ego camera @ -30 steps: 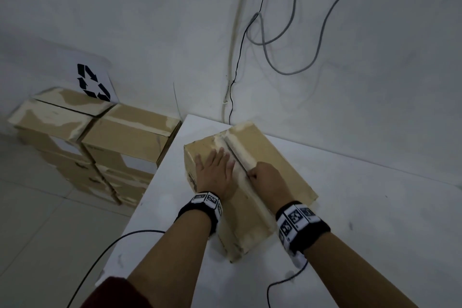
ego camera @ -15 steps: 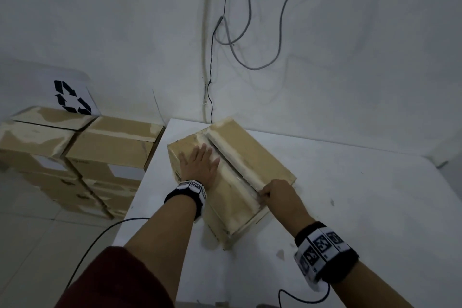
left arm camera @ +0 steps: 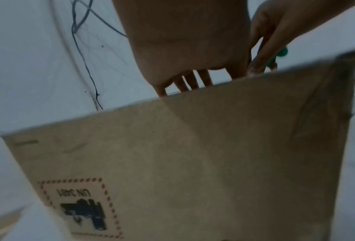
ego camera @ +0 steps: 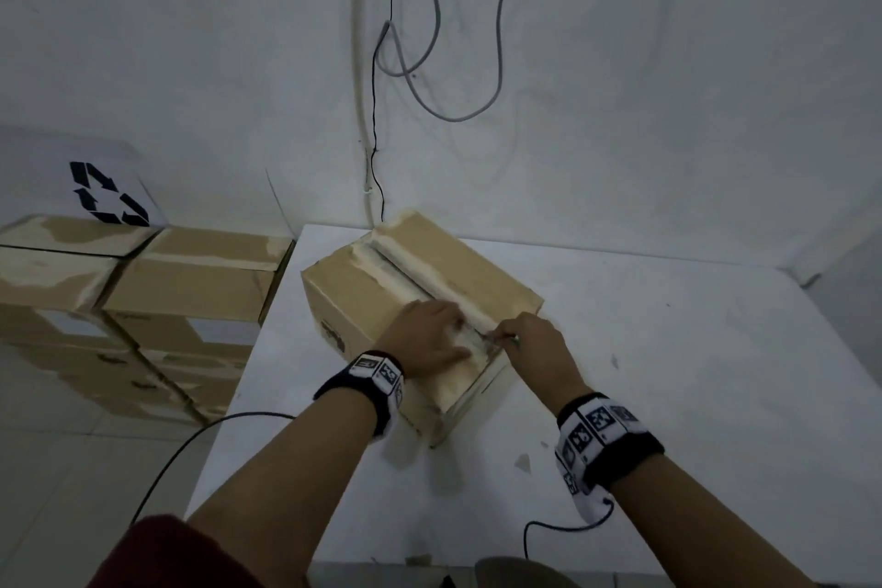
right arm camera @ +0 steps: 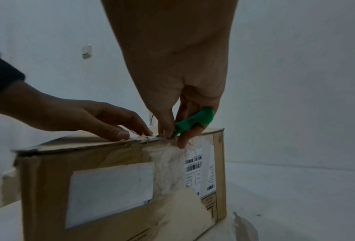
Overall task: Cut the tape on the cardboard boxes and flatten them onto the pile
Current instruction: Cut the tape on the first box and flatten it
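Your right hand (ego camera: pixel 534 339) has dragged the green cutter (right arm camera: pixel 193 121), pinched in its fingers, back to the near edge of the box (ego camera: pixel 477 282) on the table (ego camera: pixel 668 372); your left hand (ego camera: pixel 429 334), fingers flat, moved alongside. Top seam looks slit; end tape probably remains.

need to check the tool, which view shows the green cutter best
The right wrist view: the green cutter shows clearly, pinched in the right hand at the box's top edge. The left wrist view shows only a green sliver; the head view, a tiny green speck.
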`<state>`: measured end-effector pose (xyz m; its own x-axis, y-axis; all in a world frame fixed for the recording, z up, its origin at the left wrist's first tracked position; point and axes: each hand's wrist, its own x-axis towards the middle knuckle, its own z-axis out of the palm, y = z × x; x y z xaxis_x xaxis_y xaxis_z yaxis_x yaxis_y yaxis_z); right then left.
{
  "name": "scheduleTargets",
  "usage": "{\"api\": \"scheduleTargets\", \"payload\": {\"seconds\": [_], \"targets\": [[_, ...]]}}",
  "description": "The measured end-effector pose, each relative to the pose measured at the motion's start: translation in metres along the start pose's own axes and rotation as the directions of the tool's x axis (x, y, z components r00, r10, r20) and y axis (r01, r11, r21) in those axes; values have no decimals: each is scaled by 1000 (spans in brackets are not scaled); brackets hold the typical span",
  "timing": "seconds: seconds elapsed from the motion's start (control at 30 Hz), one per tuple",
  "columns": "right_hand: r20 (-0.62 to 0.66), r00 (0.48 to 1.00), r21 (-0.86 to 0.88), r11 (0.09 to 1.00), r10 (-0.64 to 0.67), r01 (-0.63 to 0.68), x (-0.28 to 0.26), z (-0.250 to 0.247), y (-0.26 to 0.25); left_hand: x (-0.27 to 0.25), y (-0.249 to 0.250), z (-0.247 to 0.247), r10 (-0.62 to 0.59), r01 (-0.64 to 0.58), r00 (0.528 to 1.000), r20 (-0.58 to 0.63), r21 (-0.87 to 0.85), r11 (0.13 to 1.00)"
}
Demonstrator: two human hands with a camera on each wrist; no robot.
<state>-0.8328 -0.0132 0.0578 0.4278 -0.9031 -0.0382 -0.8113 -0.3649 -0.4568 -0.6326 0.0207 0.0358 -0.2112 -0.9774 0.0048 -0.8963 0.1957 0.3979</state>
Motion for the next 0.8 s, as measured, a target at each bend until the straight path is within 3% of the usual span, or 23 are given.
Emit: {"api": "scheduleTargets", "payload": {"seconds": [0.17, 0.37, 0.67, 0.8], "targets": [[27, 998, -20, 999, 48, -47, 20, -11, 5, 25, 17, -4, -97, 92, 992, 81, 54, 994], [12, 998, 44, 997, 59, -59, 22, -10, 8, 38, 23, -17, -101, 63, 967, 234, 165, 984], [-32, 998, 176, 983, 56, -50, 20, -8, 16, 46, 32, -23, -36, -23, 969, 246, 234, 972], [4, 998, 333, 941, 61, -59, 19, -8, 21, 46, 33, -23, -48, -14, 962, 271, 224, 974]]}}
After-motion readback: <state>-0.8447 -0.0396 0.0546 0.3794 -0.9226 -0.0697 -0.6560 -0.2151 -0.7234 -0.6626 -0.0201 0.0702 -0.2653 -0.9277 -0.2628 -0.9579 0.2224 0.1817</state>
